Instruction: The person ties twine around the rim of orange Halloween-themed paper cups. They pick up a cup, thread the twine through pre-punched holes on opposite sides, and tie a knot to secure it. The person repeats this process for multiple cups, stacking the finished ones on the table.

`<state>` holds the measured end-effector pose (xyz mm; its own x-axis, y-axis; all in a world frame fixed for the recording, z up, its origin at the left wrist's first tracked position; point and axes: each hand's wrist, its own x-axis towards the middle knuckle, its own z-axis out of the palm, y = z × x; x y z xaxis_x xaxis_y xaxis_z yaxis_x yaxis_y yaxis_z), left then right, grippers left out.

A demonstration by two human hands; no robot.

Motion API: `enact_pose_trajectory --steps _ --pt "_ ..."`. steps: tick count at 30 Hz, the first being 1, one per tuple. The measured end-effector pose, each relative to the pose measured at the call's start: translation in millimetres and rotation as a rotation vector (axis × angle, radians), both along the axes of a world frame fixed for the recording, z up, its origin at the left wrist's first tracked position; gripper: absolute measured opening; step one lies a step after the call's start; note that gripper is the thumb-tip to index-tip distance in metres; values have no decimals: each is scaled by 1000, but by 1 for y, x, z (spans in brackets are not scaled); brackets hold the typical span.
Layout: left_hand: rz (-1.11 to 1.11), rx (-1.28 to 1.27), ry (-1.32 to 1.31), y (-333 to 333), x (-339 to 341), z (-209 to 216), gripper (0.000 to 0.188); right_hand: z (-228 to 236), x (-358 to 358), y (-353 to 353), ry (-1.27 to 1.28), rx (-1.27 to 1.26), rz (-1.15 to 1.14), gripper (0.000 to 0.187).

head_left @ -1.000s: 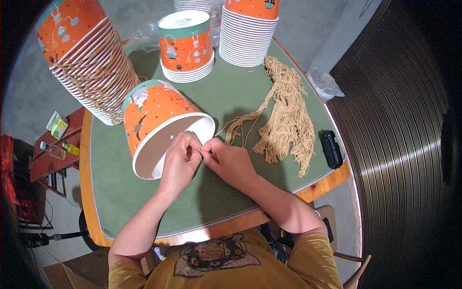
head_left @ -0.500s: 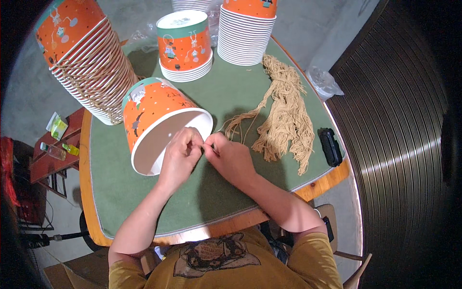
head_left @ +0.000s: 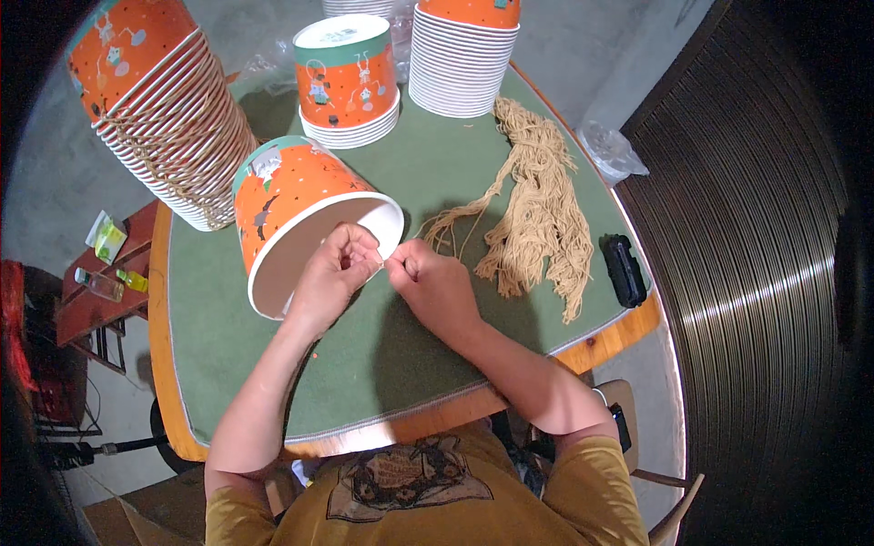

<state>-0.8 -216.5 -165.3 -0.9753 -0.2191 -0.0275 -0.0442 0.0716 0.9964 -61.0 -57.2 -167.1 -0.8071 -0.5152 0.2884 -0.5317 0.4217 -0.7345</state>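
An orange paper bucket [head_left: 296, 196] with a green band and white rim lies tilted on its side, its open mouth toward me. At the right part of that rim my left hand [head_left: 339, 268] is closed in a pinch. My right hand [head_left: 430, 284] is pinched too, its fingertips almost meeting the left ones. A thin bit of tan string seems to be between them, mostly hidden by the fingers. Beyond the right hand lies a bundle of tan strings [head_left: 537, 209], with a few strands trailing toward the bucket.
A leaning stack of nested buckets [head_left: 168, 127], draped with string, stands at the left. Farther back are a short bucket stack [head_left: 344, 82] and a taller one [head_left: 464, 68]. A black case [head_left: 624, 271] lies near the right edge of the green-covered table [head_left: 364, 391].
The left fingers have opened slightly and shifted up, while both hands stay close together at the rim. The bucket has tilted a little. The whole view has shifted slightly.
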Motion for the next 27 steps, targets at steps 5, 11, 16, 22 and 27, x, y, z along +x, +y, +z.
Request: enact_pose_trajectory --steps 5,11,16,22,27 --pt "-34 -28 -22 2 5 4 16 -3 3 2 17 70 4 15" --pt "-27 -15 -73 1 3 5 20 0 2 1 229 221 -18 13" --pt "3 -20 -105 2 3 10 20 1 3 3 318 255 69 11" --pt "7 -37 -111 2 3 9 20 0 4 2 340 214 67 10" --pt "-7 -47 -87 -2 3 2 21 -2 4 1 379 297 77 15"
